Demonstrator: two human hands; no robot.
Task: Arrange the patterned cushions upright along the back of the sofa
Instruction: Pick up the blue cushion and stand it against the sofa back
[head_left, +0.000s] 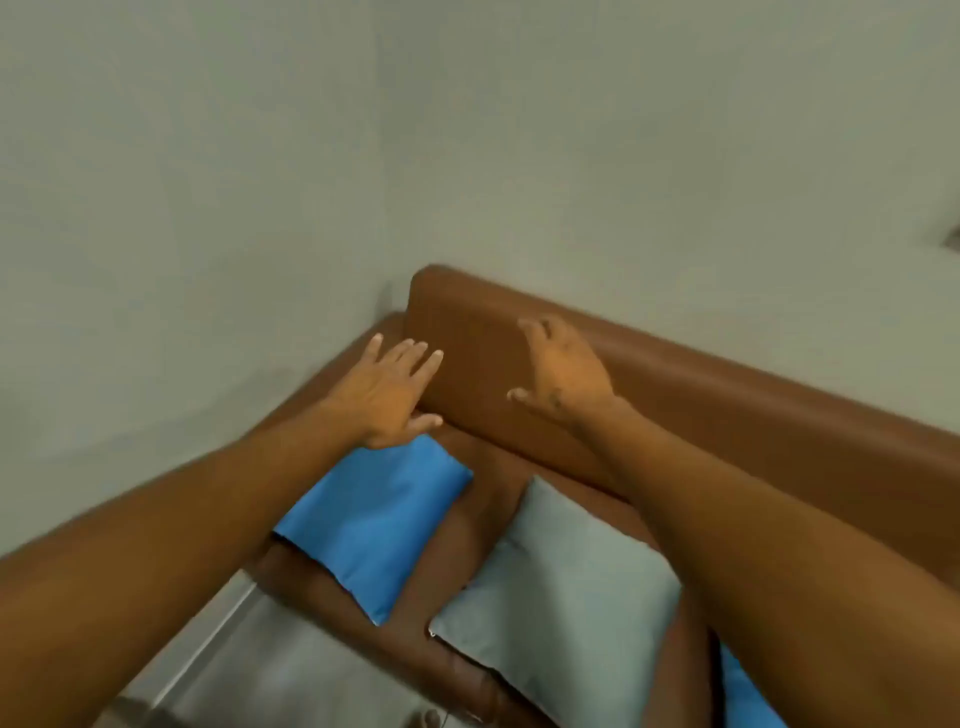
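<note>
A blue cushion (375, 525) lies flat on the brown sofa seat (488, 457), near the left corner. To its right a grey cushion (561, 608) also lies flat. A second blue cushion (743, 696) shows only as a strip under my right arm. My left hand (387, 397) hovers open above the far corner of the blue cushion, fingers spread toward the sofa back (727, 410). Against the sofa back, my right hand (558, 371) is open with fingers curled and holds nothing.
The sofa stands in a room corner, with pale walls (208, 208) behind and to the left. Its left armrest (358, 348) runs beside my left hand. Grey floor (270, 670) shows at the bottom left, in front of the seat edge.
</note>
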